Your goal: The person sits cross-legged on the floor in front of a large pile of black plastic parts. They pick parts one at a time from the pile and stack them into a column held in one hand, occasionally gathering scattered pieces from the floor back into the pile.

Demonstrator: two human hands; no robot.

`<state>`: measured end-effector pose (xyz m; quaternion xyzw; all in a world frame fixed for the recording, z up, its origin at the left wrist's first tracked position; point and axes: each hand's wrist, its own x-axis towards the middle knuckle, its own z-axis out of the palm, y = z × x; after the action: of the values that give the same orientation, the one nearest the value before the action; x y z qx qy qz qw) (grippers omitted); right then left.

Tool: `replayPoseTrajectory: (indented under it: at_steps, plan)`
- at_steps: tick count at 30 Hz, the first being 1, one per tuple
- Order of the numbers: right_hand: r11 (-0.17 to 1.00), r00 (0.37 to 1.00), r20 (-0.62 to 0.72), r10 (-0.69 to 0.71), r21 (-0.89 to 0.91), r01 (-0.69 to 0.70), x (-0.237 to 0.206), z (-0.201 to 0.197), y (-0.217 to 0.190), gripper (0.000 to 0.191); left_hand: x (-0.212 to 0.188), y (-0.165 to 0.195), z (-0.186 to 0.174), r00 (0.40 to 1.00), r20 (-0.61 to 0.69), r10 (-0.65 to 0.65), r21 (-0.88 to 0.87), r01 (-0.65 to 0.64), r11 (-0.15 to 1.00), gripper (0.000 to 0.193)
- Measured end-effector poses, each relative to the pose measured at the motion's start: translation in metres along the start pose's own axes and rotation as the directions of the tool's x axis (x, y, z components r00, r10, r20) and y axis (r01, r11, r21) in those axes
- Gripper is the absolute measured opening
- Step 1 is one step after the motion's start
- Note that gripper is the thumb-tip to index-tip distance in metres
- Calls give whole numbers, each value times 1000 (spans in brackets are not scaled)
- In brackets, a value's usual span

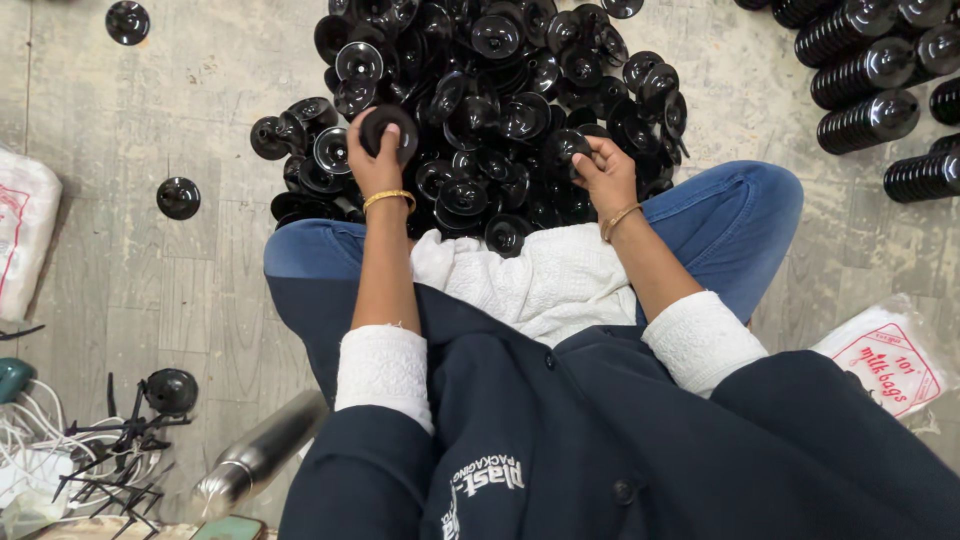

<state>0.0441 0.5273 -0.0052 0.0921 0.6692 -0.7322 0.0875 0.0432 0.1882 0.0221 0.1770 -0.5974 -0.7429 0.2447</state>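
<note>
Here, left hand [378, 150] pinching black disc [388, 130]; right hand [603, 170] pinching another cap [566, 147]; heap [480, 90] ahead, stacked rolls [865, 75] right.

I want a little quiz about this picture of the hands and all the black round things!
1. True or false: the left hand holds a round black plastic disc.
2. Where do the neat stacked rows of black discs lie: top right or bottom left?
3. Which shiny thing lies on the floor at bottom left: A) steel bottle, B) spoon, C) pan?

Key: 1 true; 2 top right; 3 A. The right hand grips another disc in the loose pile.
</note>
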Motion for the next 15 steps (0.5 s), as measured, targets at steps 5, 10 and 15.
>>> replayPoseTrajectory:
  at_steps: [5, 10, 15]
  plan:
    - [1000, 1000, 3, -3, -29, 3, 2, -4, 1, 21, -6, 3, -2, 990, -12, -142, -101, 140, 985, 43]
    - [1000, 1000, 2, -25, 18, 25, -8, 0, -8, 18, -22, 20, 4, 970, 144, -195, -198, 222, 955, 53]
    - [970, 975, 75, -211, -108, 218, -21, 45, -52, 19, -31, 36, 15, 853, 393, -343, -304, 473, 827, 48]
